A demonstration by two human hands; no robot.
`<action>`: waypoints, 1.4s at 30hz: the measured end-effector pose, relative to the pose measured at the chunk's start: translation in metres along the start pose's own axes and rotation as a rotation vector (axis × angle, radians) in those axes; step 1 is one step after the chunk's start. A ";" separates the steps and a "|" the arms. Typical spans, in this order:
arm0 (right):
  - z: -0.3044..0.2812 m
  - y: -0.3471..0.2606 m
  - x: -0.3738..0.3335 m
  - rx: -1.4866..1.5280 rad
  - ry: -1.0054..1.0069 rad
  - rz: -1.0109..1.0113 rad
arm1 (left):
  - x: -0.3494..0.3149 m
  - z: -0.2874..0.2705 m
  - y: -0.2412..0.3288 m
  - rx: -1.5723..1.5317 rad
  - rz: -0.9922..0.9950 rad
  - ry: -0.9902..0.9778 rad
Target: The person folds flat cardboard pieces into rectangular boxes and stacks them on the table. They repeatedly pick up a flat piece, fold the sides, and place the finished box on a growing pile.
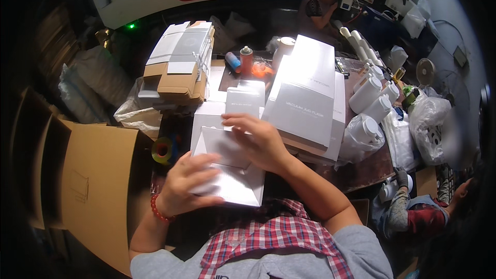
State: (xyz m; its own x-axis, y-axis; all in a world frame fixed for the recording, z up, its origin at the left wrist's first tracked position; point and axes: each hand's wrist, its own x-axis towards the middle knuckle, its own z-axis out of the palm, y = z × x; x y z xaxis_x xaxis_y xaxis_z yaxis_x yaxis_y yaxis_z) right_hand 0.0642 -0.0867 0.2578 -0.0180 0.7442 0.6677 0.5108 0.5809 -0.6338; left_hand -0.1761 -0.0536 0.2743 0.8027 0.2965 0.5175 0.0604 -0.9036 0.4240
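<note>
In front of my body stands a white carton, its open top showing the bare white inside. My left hand is at its near left side, fingers spread and slightly blurred, the palm toward the box. A red bead bracelet circles that wrist. Over the far wall of the carton is my right hand, its fingers stretched out and a little bent, not wrapped round anything. Just beyond is a smaller white box. Whether the fingertips touch the carton cannot be made out for certain.
Flattened white cartons are stacked to the right, with a tied bundle of cartons far left. White jugs line the table's right side. A spray can stands behind. Large brown boxes flank me left. A co-worker is at right.
</note>
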 end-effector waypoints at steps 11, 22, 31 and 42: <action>-0.024 0.007 -0.171 0.069 -0.109 0.353 | -0.193 0.124 -0.053 -0.773 -1.109 0.049; 0.049 0.016 -0.164 0.201 -0.335 0.003 | -0.167 0.069 0.002 -0.679 -0.898 0.488; 0.007 -0.055 -0.068 0.236 -0.295 -0.599 | -0.078 -0.020 0.086 -0.637 -0.647 1.086; -0.166 -0.095 -0.090 -0.537 0.404 -0.588 | 0.042 0.032 0.054 -0.048 -0.111 0.733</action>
State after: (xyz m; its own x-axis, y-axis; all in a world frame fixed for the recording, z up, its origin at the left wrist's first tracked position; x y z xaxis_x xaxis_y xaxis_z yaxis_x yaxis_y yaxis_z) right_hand 0.1599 -0.2640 0.3228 -0.1516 0.1423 0.9782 0.8502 0.5234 0.0556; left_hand -0.1200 -0.0995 0.2948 0.1905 0.5310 0.8257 0.0790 -0.8466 0.5263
